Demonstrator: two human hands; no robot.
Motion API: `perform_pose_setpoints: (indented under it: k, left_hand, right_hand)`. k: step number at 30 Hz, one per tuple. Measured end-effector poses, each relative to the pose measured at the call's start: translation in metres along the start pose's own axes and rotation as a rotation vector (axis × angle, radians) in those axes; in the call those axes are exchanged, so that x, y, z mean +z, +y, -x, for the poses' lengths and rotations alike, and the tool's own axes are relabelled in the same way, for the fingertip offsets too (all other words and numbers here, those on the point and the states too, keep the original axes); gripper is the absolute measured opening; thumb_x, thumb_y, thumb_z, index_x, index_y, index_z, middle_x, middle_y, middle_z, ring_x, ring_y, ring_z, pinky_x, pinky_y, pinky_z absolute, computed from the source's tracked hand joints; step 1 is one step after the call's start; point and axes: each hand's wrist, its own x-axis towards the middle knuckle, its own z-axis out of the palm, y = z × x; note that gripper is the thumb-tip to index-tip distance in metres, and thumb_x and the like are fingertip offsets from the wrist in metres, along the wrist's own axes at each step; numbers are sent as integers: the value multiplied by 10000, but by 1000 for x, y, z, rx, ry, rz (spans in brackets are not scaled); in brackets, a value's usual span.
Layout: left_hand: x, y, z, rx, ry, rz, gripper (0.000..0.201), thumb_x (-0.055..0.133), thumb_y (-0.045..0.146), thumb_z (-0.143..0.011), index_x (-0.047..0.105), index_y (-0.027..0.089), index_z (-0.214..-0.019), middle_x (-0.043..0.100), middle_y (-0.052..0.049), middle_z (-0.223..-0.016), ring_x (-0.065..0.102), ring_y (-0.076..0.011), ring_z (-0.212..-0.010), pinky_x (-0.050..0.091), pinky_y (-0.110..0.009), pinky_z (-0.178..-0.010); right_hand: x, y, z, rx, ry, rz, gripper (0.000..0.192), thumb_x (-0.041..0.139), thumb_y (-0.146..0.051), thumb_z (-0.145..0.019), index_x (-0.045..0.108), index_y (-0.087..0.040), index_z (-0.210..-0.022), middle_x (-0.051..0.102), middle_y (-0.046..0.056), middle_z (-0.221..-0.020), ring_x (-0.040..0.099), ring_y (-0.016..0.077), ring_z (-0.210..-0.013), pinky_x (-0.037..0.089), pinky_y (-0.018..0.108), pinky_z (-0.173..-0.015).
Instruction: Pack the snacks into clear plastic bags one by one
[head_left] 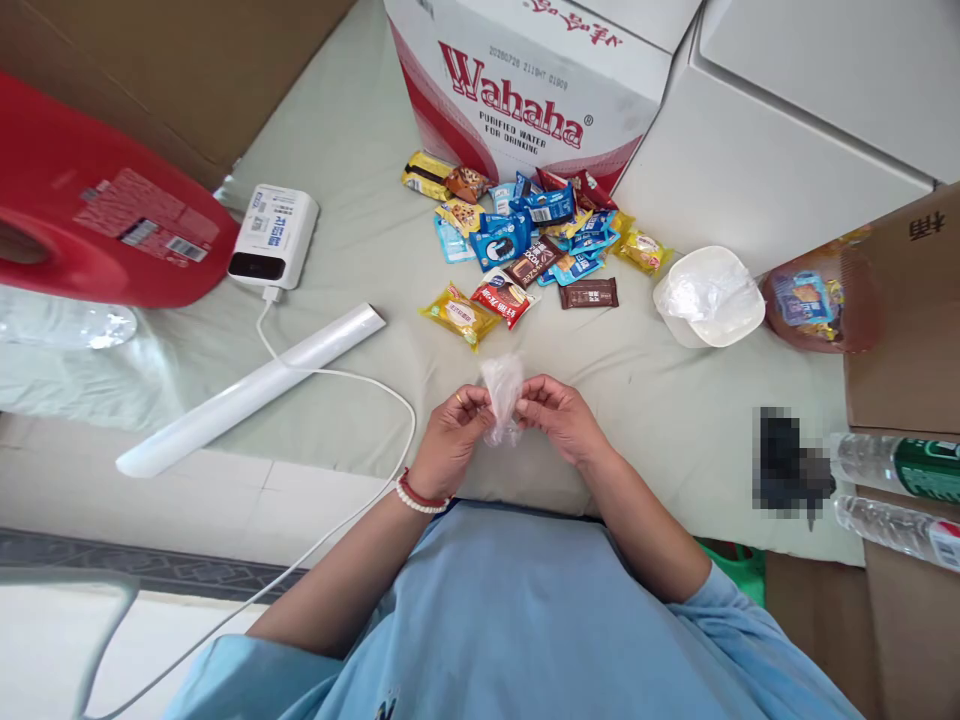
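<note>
At the near edge of the surface (337, 150), the left hand (450, 440) and right hand (562, 420) each pinch one side of a small clear bag (502, 395), held upright between them just above the cloth. Judged from the grip, the mouth is being worked open; rubbing the two film layers apart with thumb and forefinger would separate them best. Beyond lie the snack packets (525, 250), a white bowl (709, 297), a bag roll (251, 390) and a Wahaha box (525, 90).

Bright, even daylight, soft shadows only. White boxes (787, 130) top right near blown out. Wide-angle bending at edges; centre sharp.
</note>
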Motion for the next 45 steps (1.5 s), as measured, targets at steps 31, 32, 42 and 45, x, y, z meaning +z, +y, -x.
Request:
perform_pose_setpoints:
  k: [31,32,42,45]
  left_hand:
    - [11,4,-6,-128,-110,-6,395,936,445,-611,677,182,-750,522,53,-611,311,-55,-516,231,-225,-493]
    - [9,5,-6,-79,-86,8,359,928,425,-625,695,192,-767,561,39,-657,363,-67,-547,279,-226,-517]
    - [7,19,6,-26,-290,111,297,846,421,-652,641,208,-621,537,-11,-676,537,-185,-740,447,-351,-757]
    - [9,20,7,-12,-322,46,390,886,488,-656,628,202,-591,558,-26,-703,564,-200,-785,454,-355,-765]
  right_hand:
    - [-31,-18,38,-3,219,-122,341,892,-435,-704,685,-227,-878,569,-40,-709,343,65,-530,274,223,-483]
    - [-34,-18,39,-7,233,-112,338,889,-434,-707,683,-231,-882,592,-33,-743,357,70,-544,294,224,-492]
    - [-50,-30,34,23,31,12,565,728,-657,-832,676,-269,-1238,696,78,-1203,650,211,-1072,527,336,-892]
    - [-43,-34,27,53,-41,-41,549,837,-624,-717,704,-253,-1100,714,61,-1054,669,205,-927,530,327,-809]
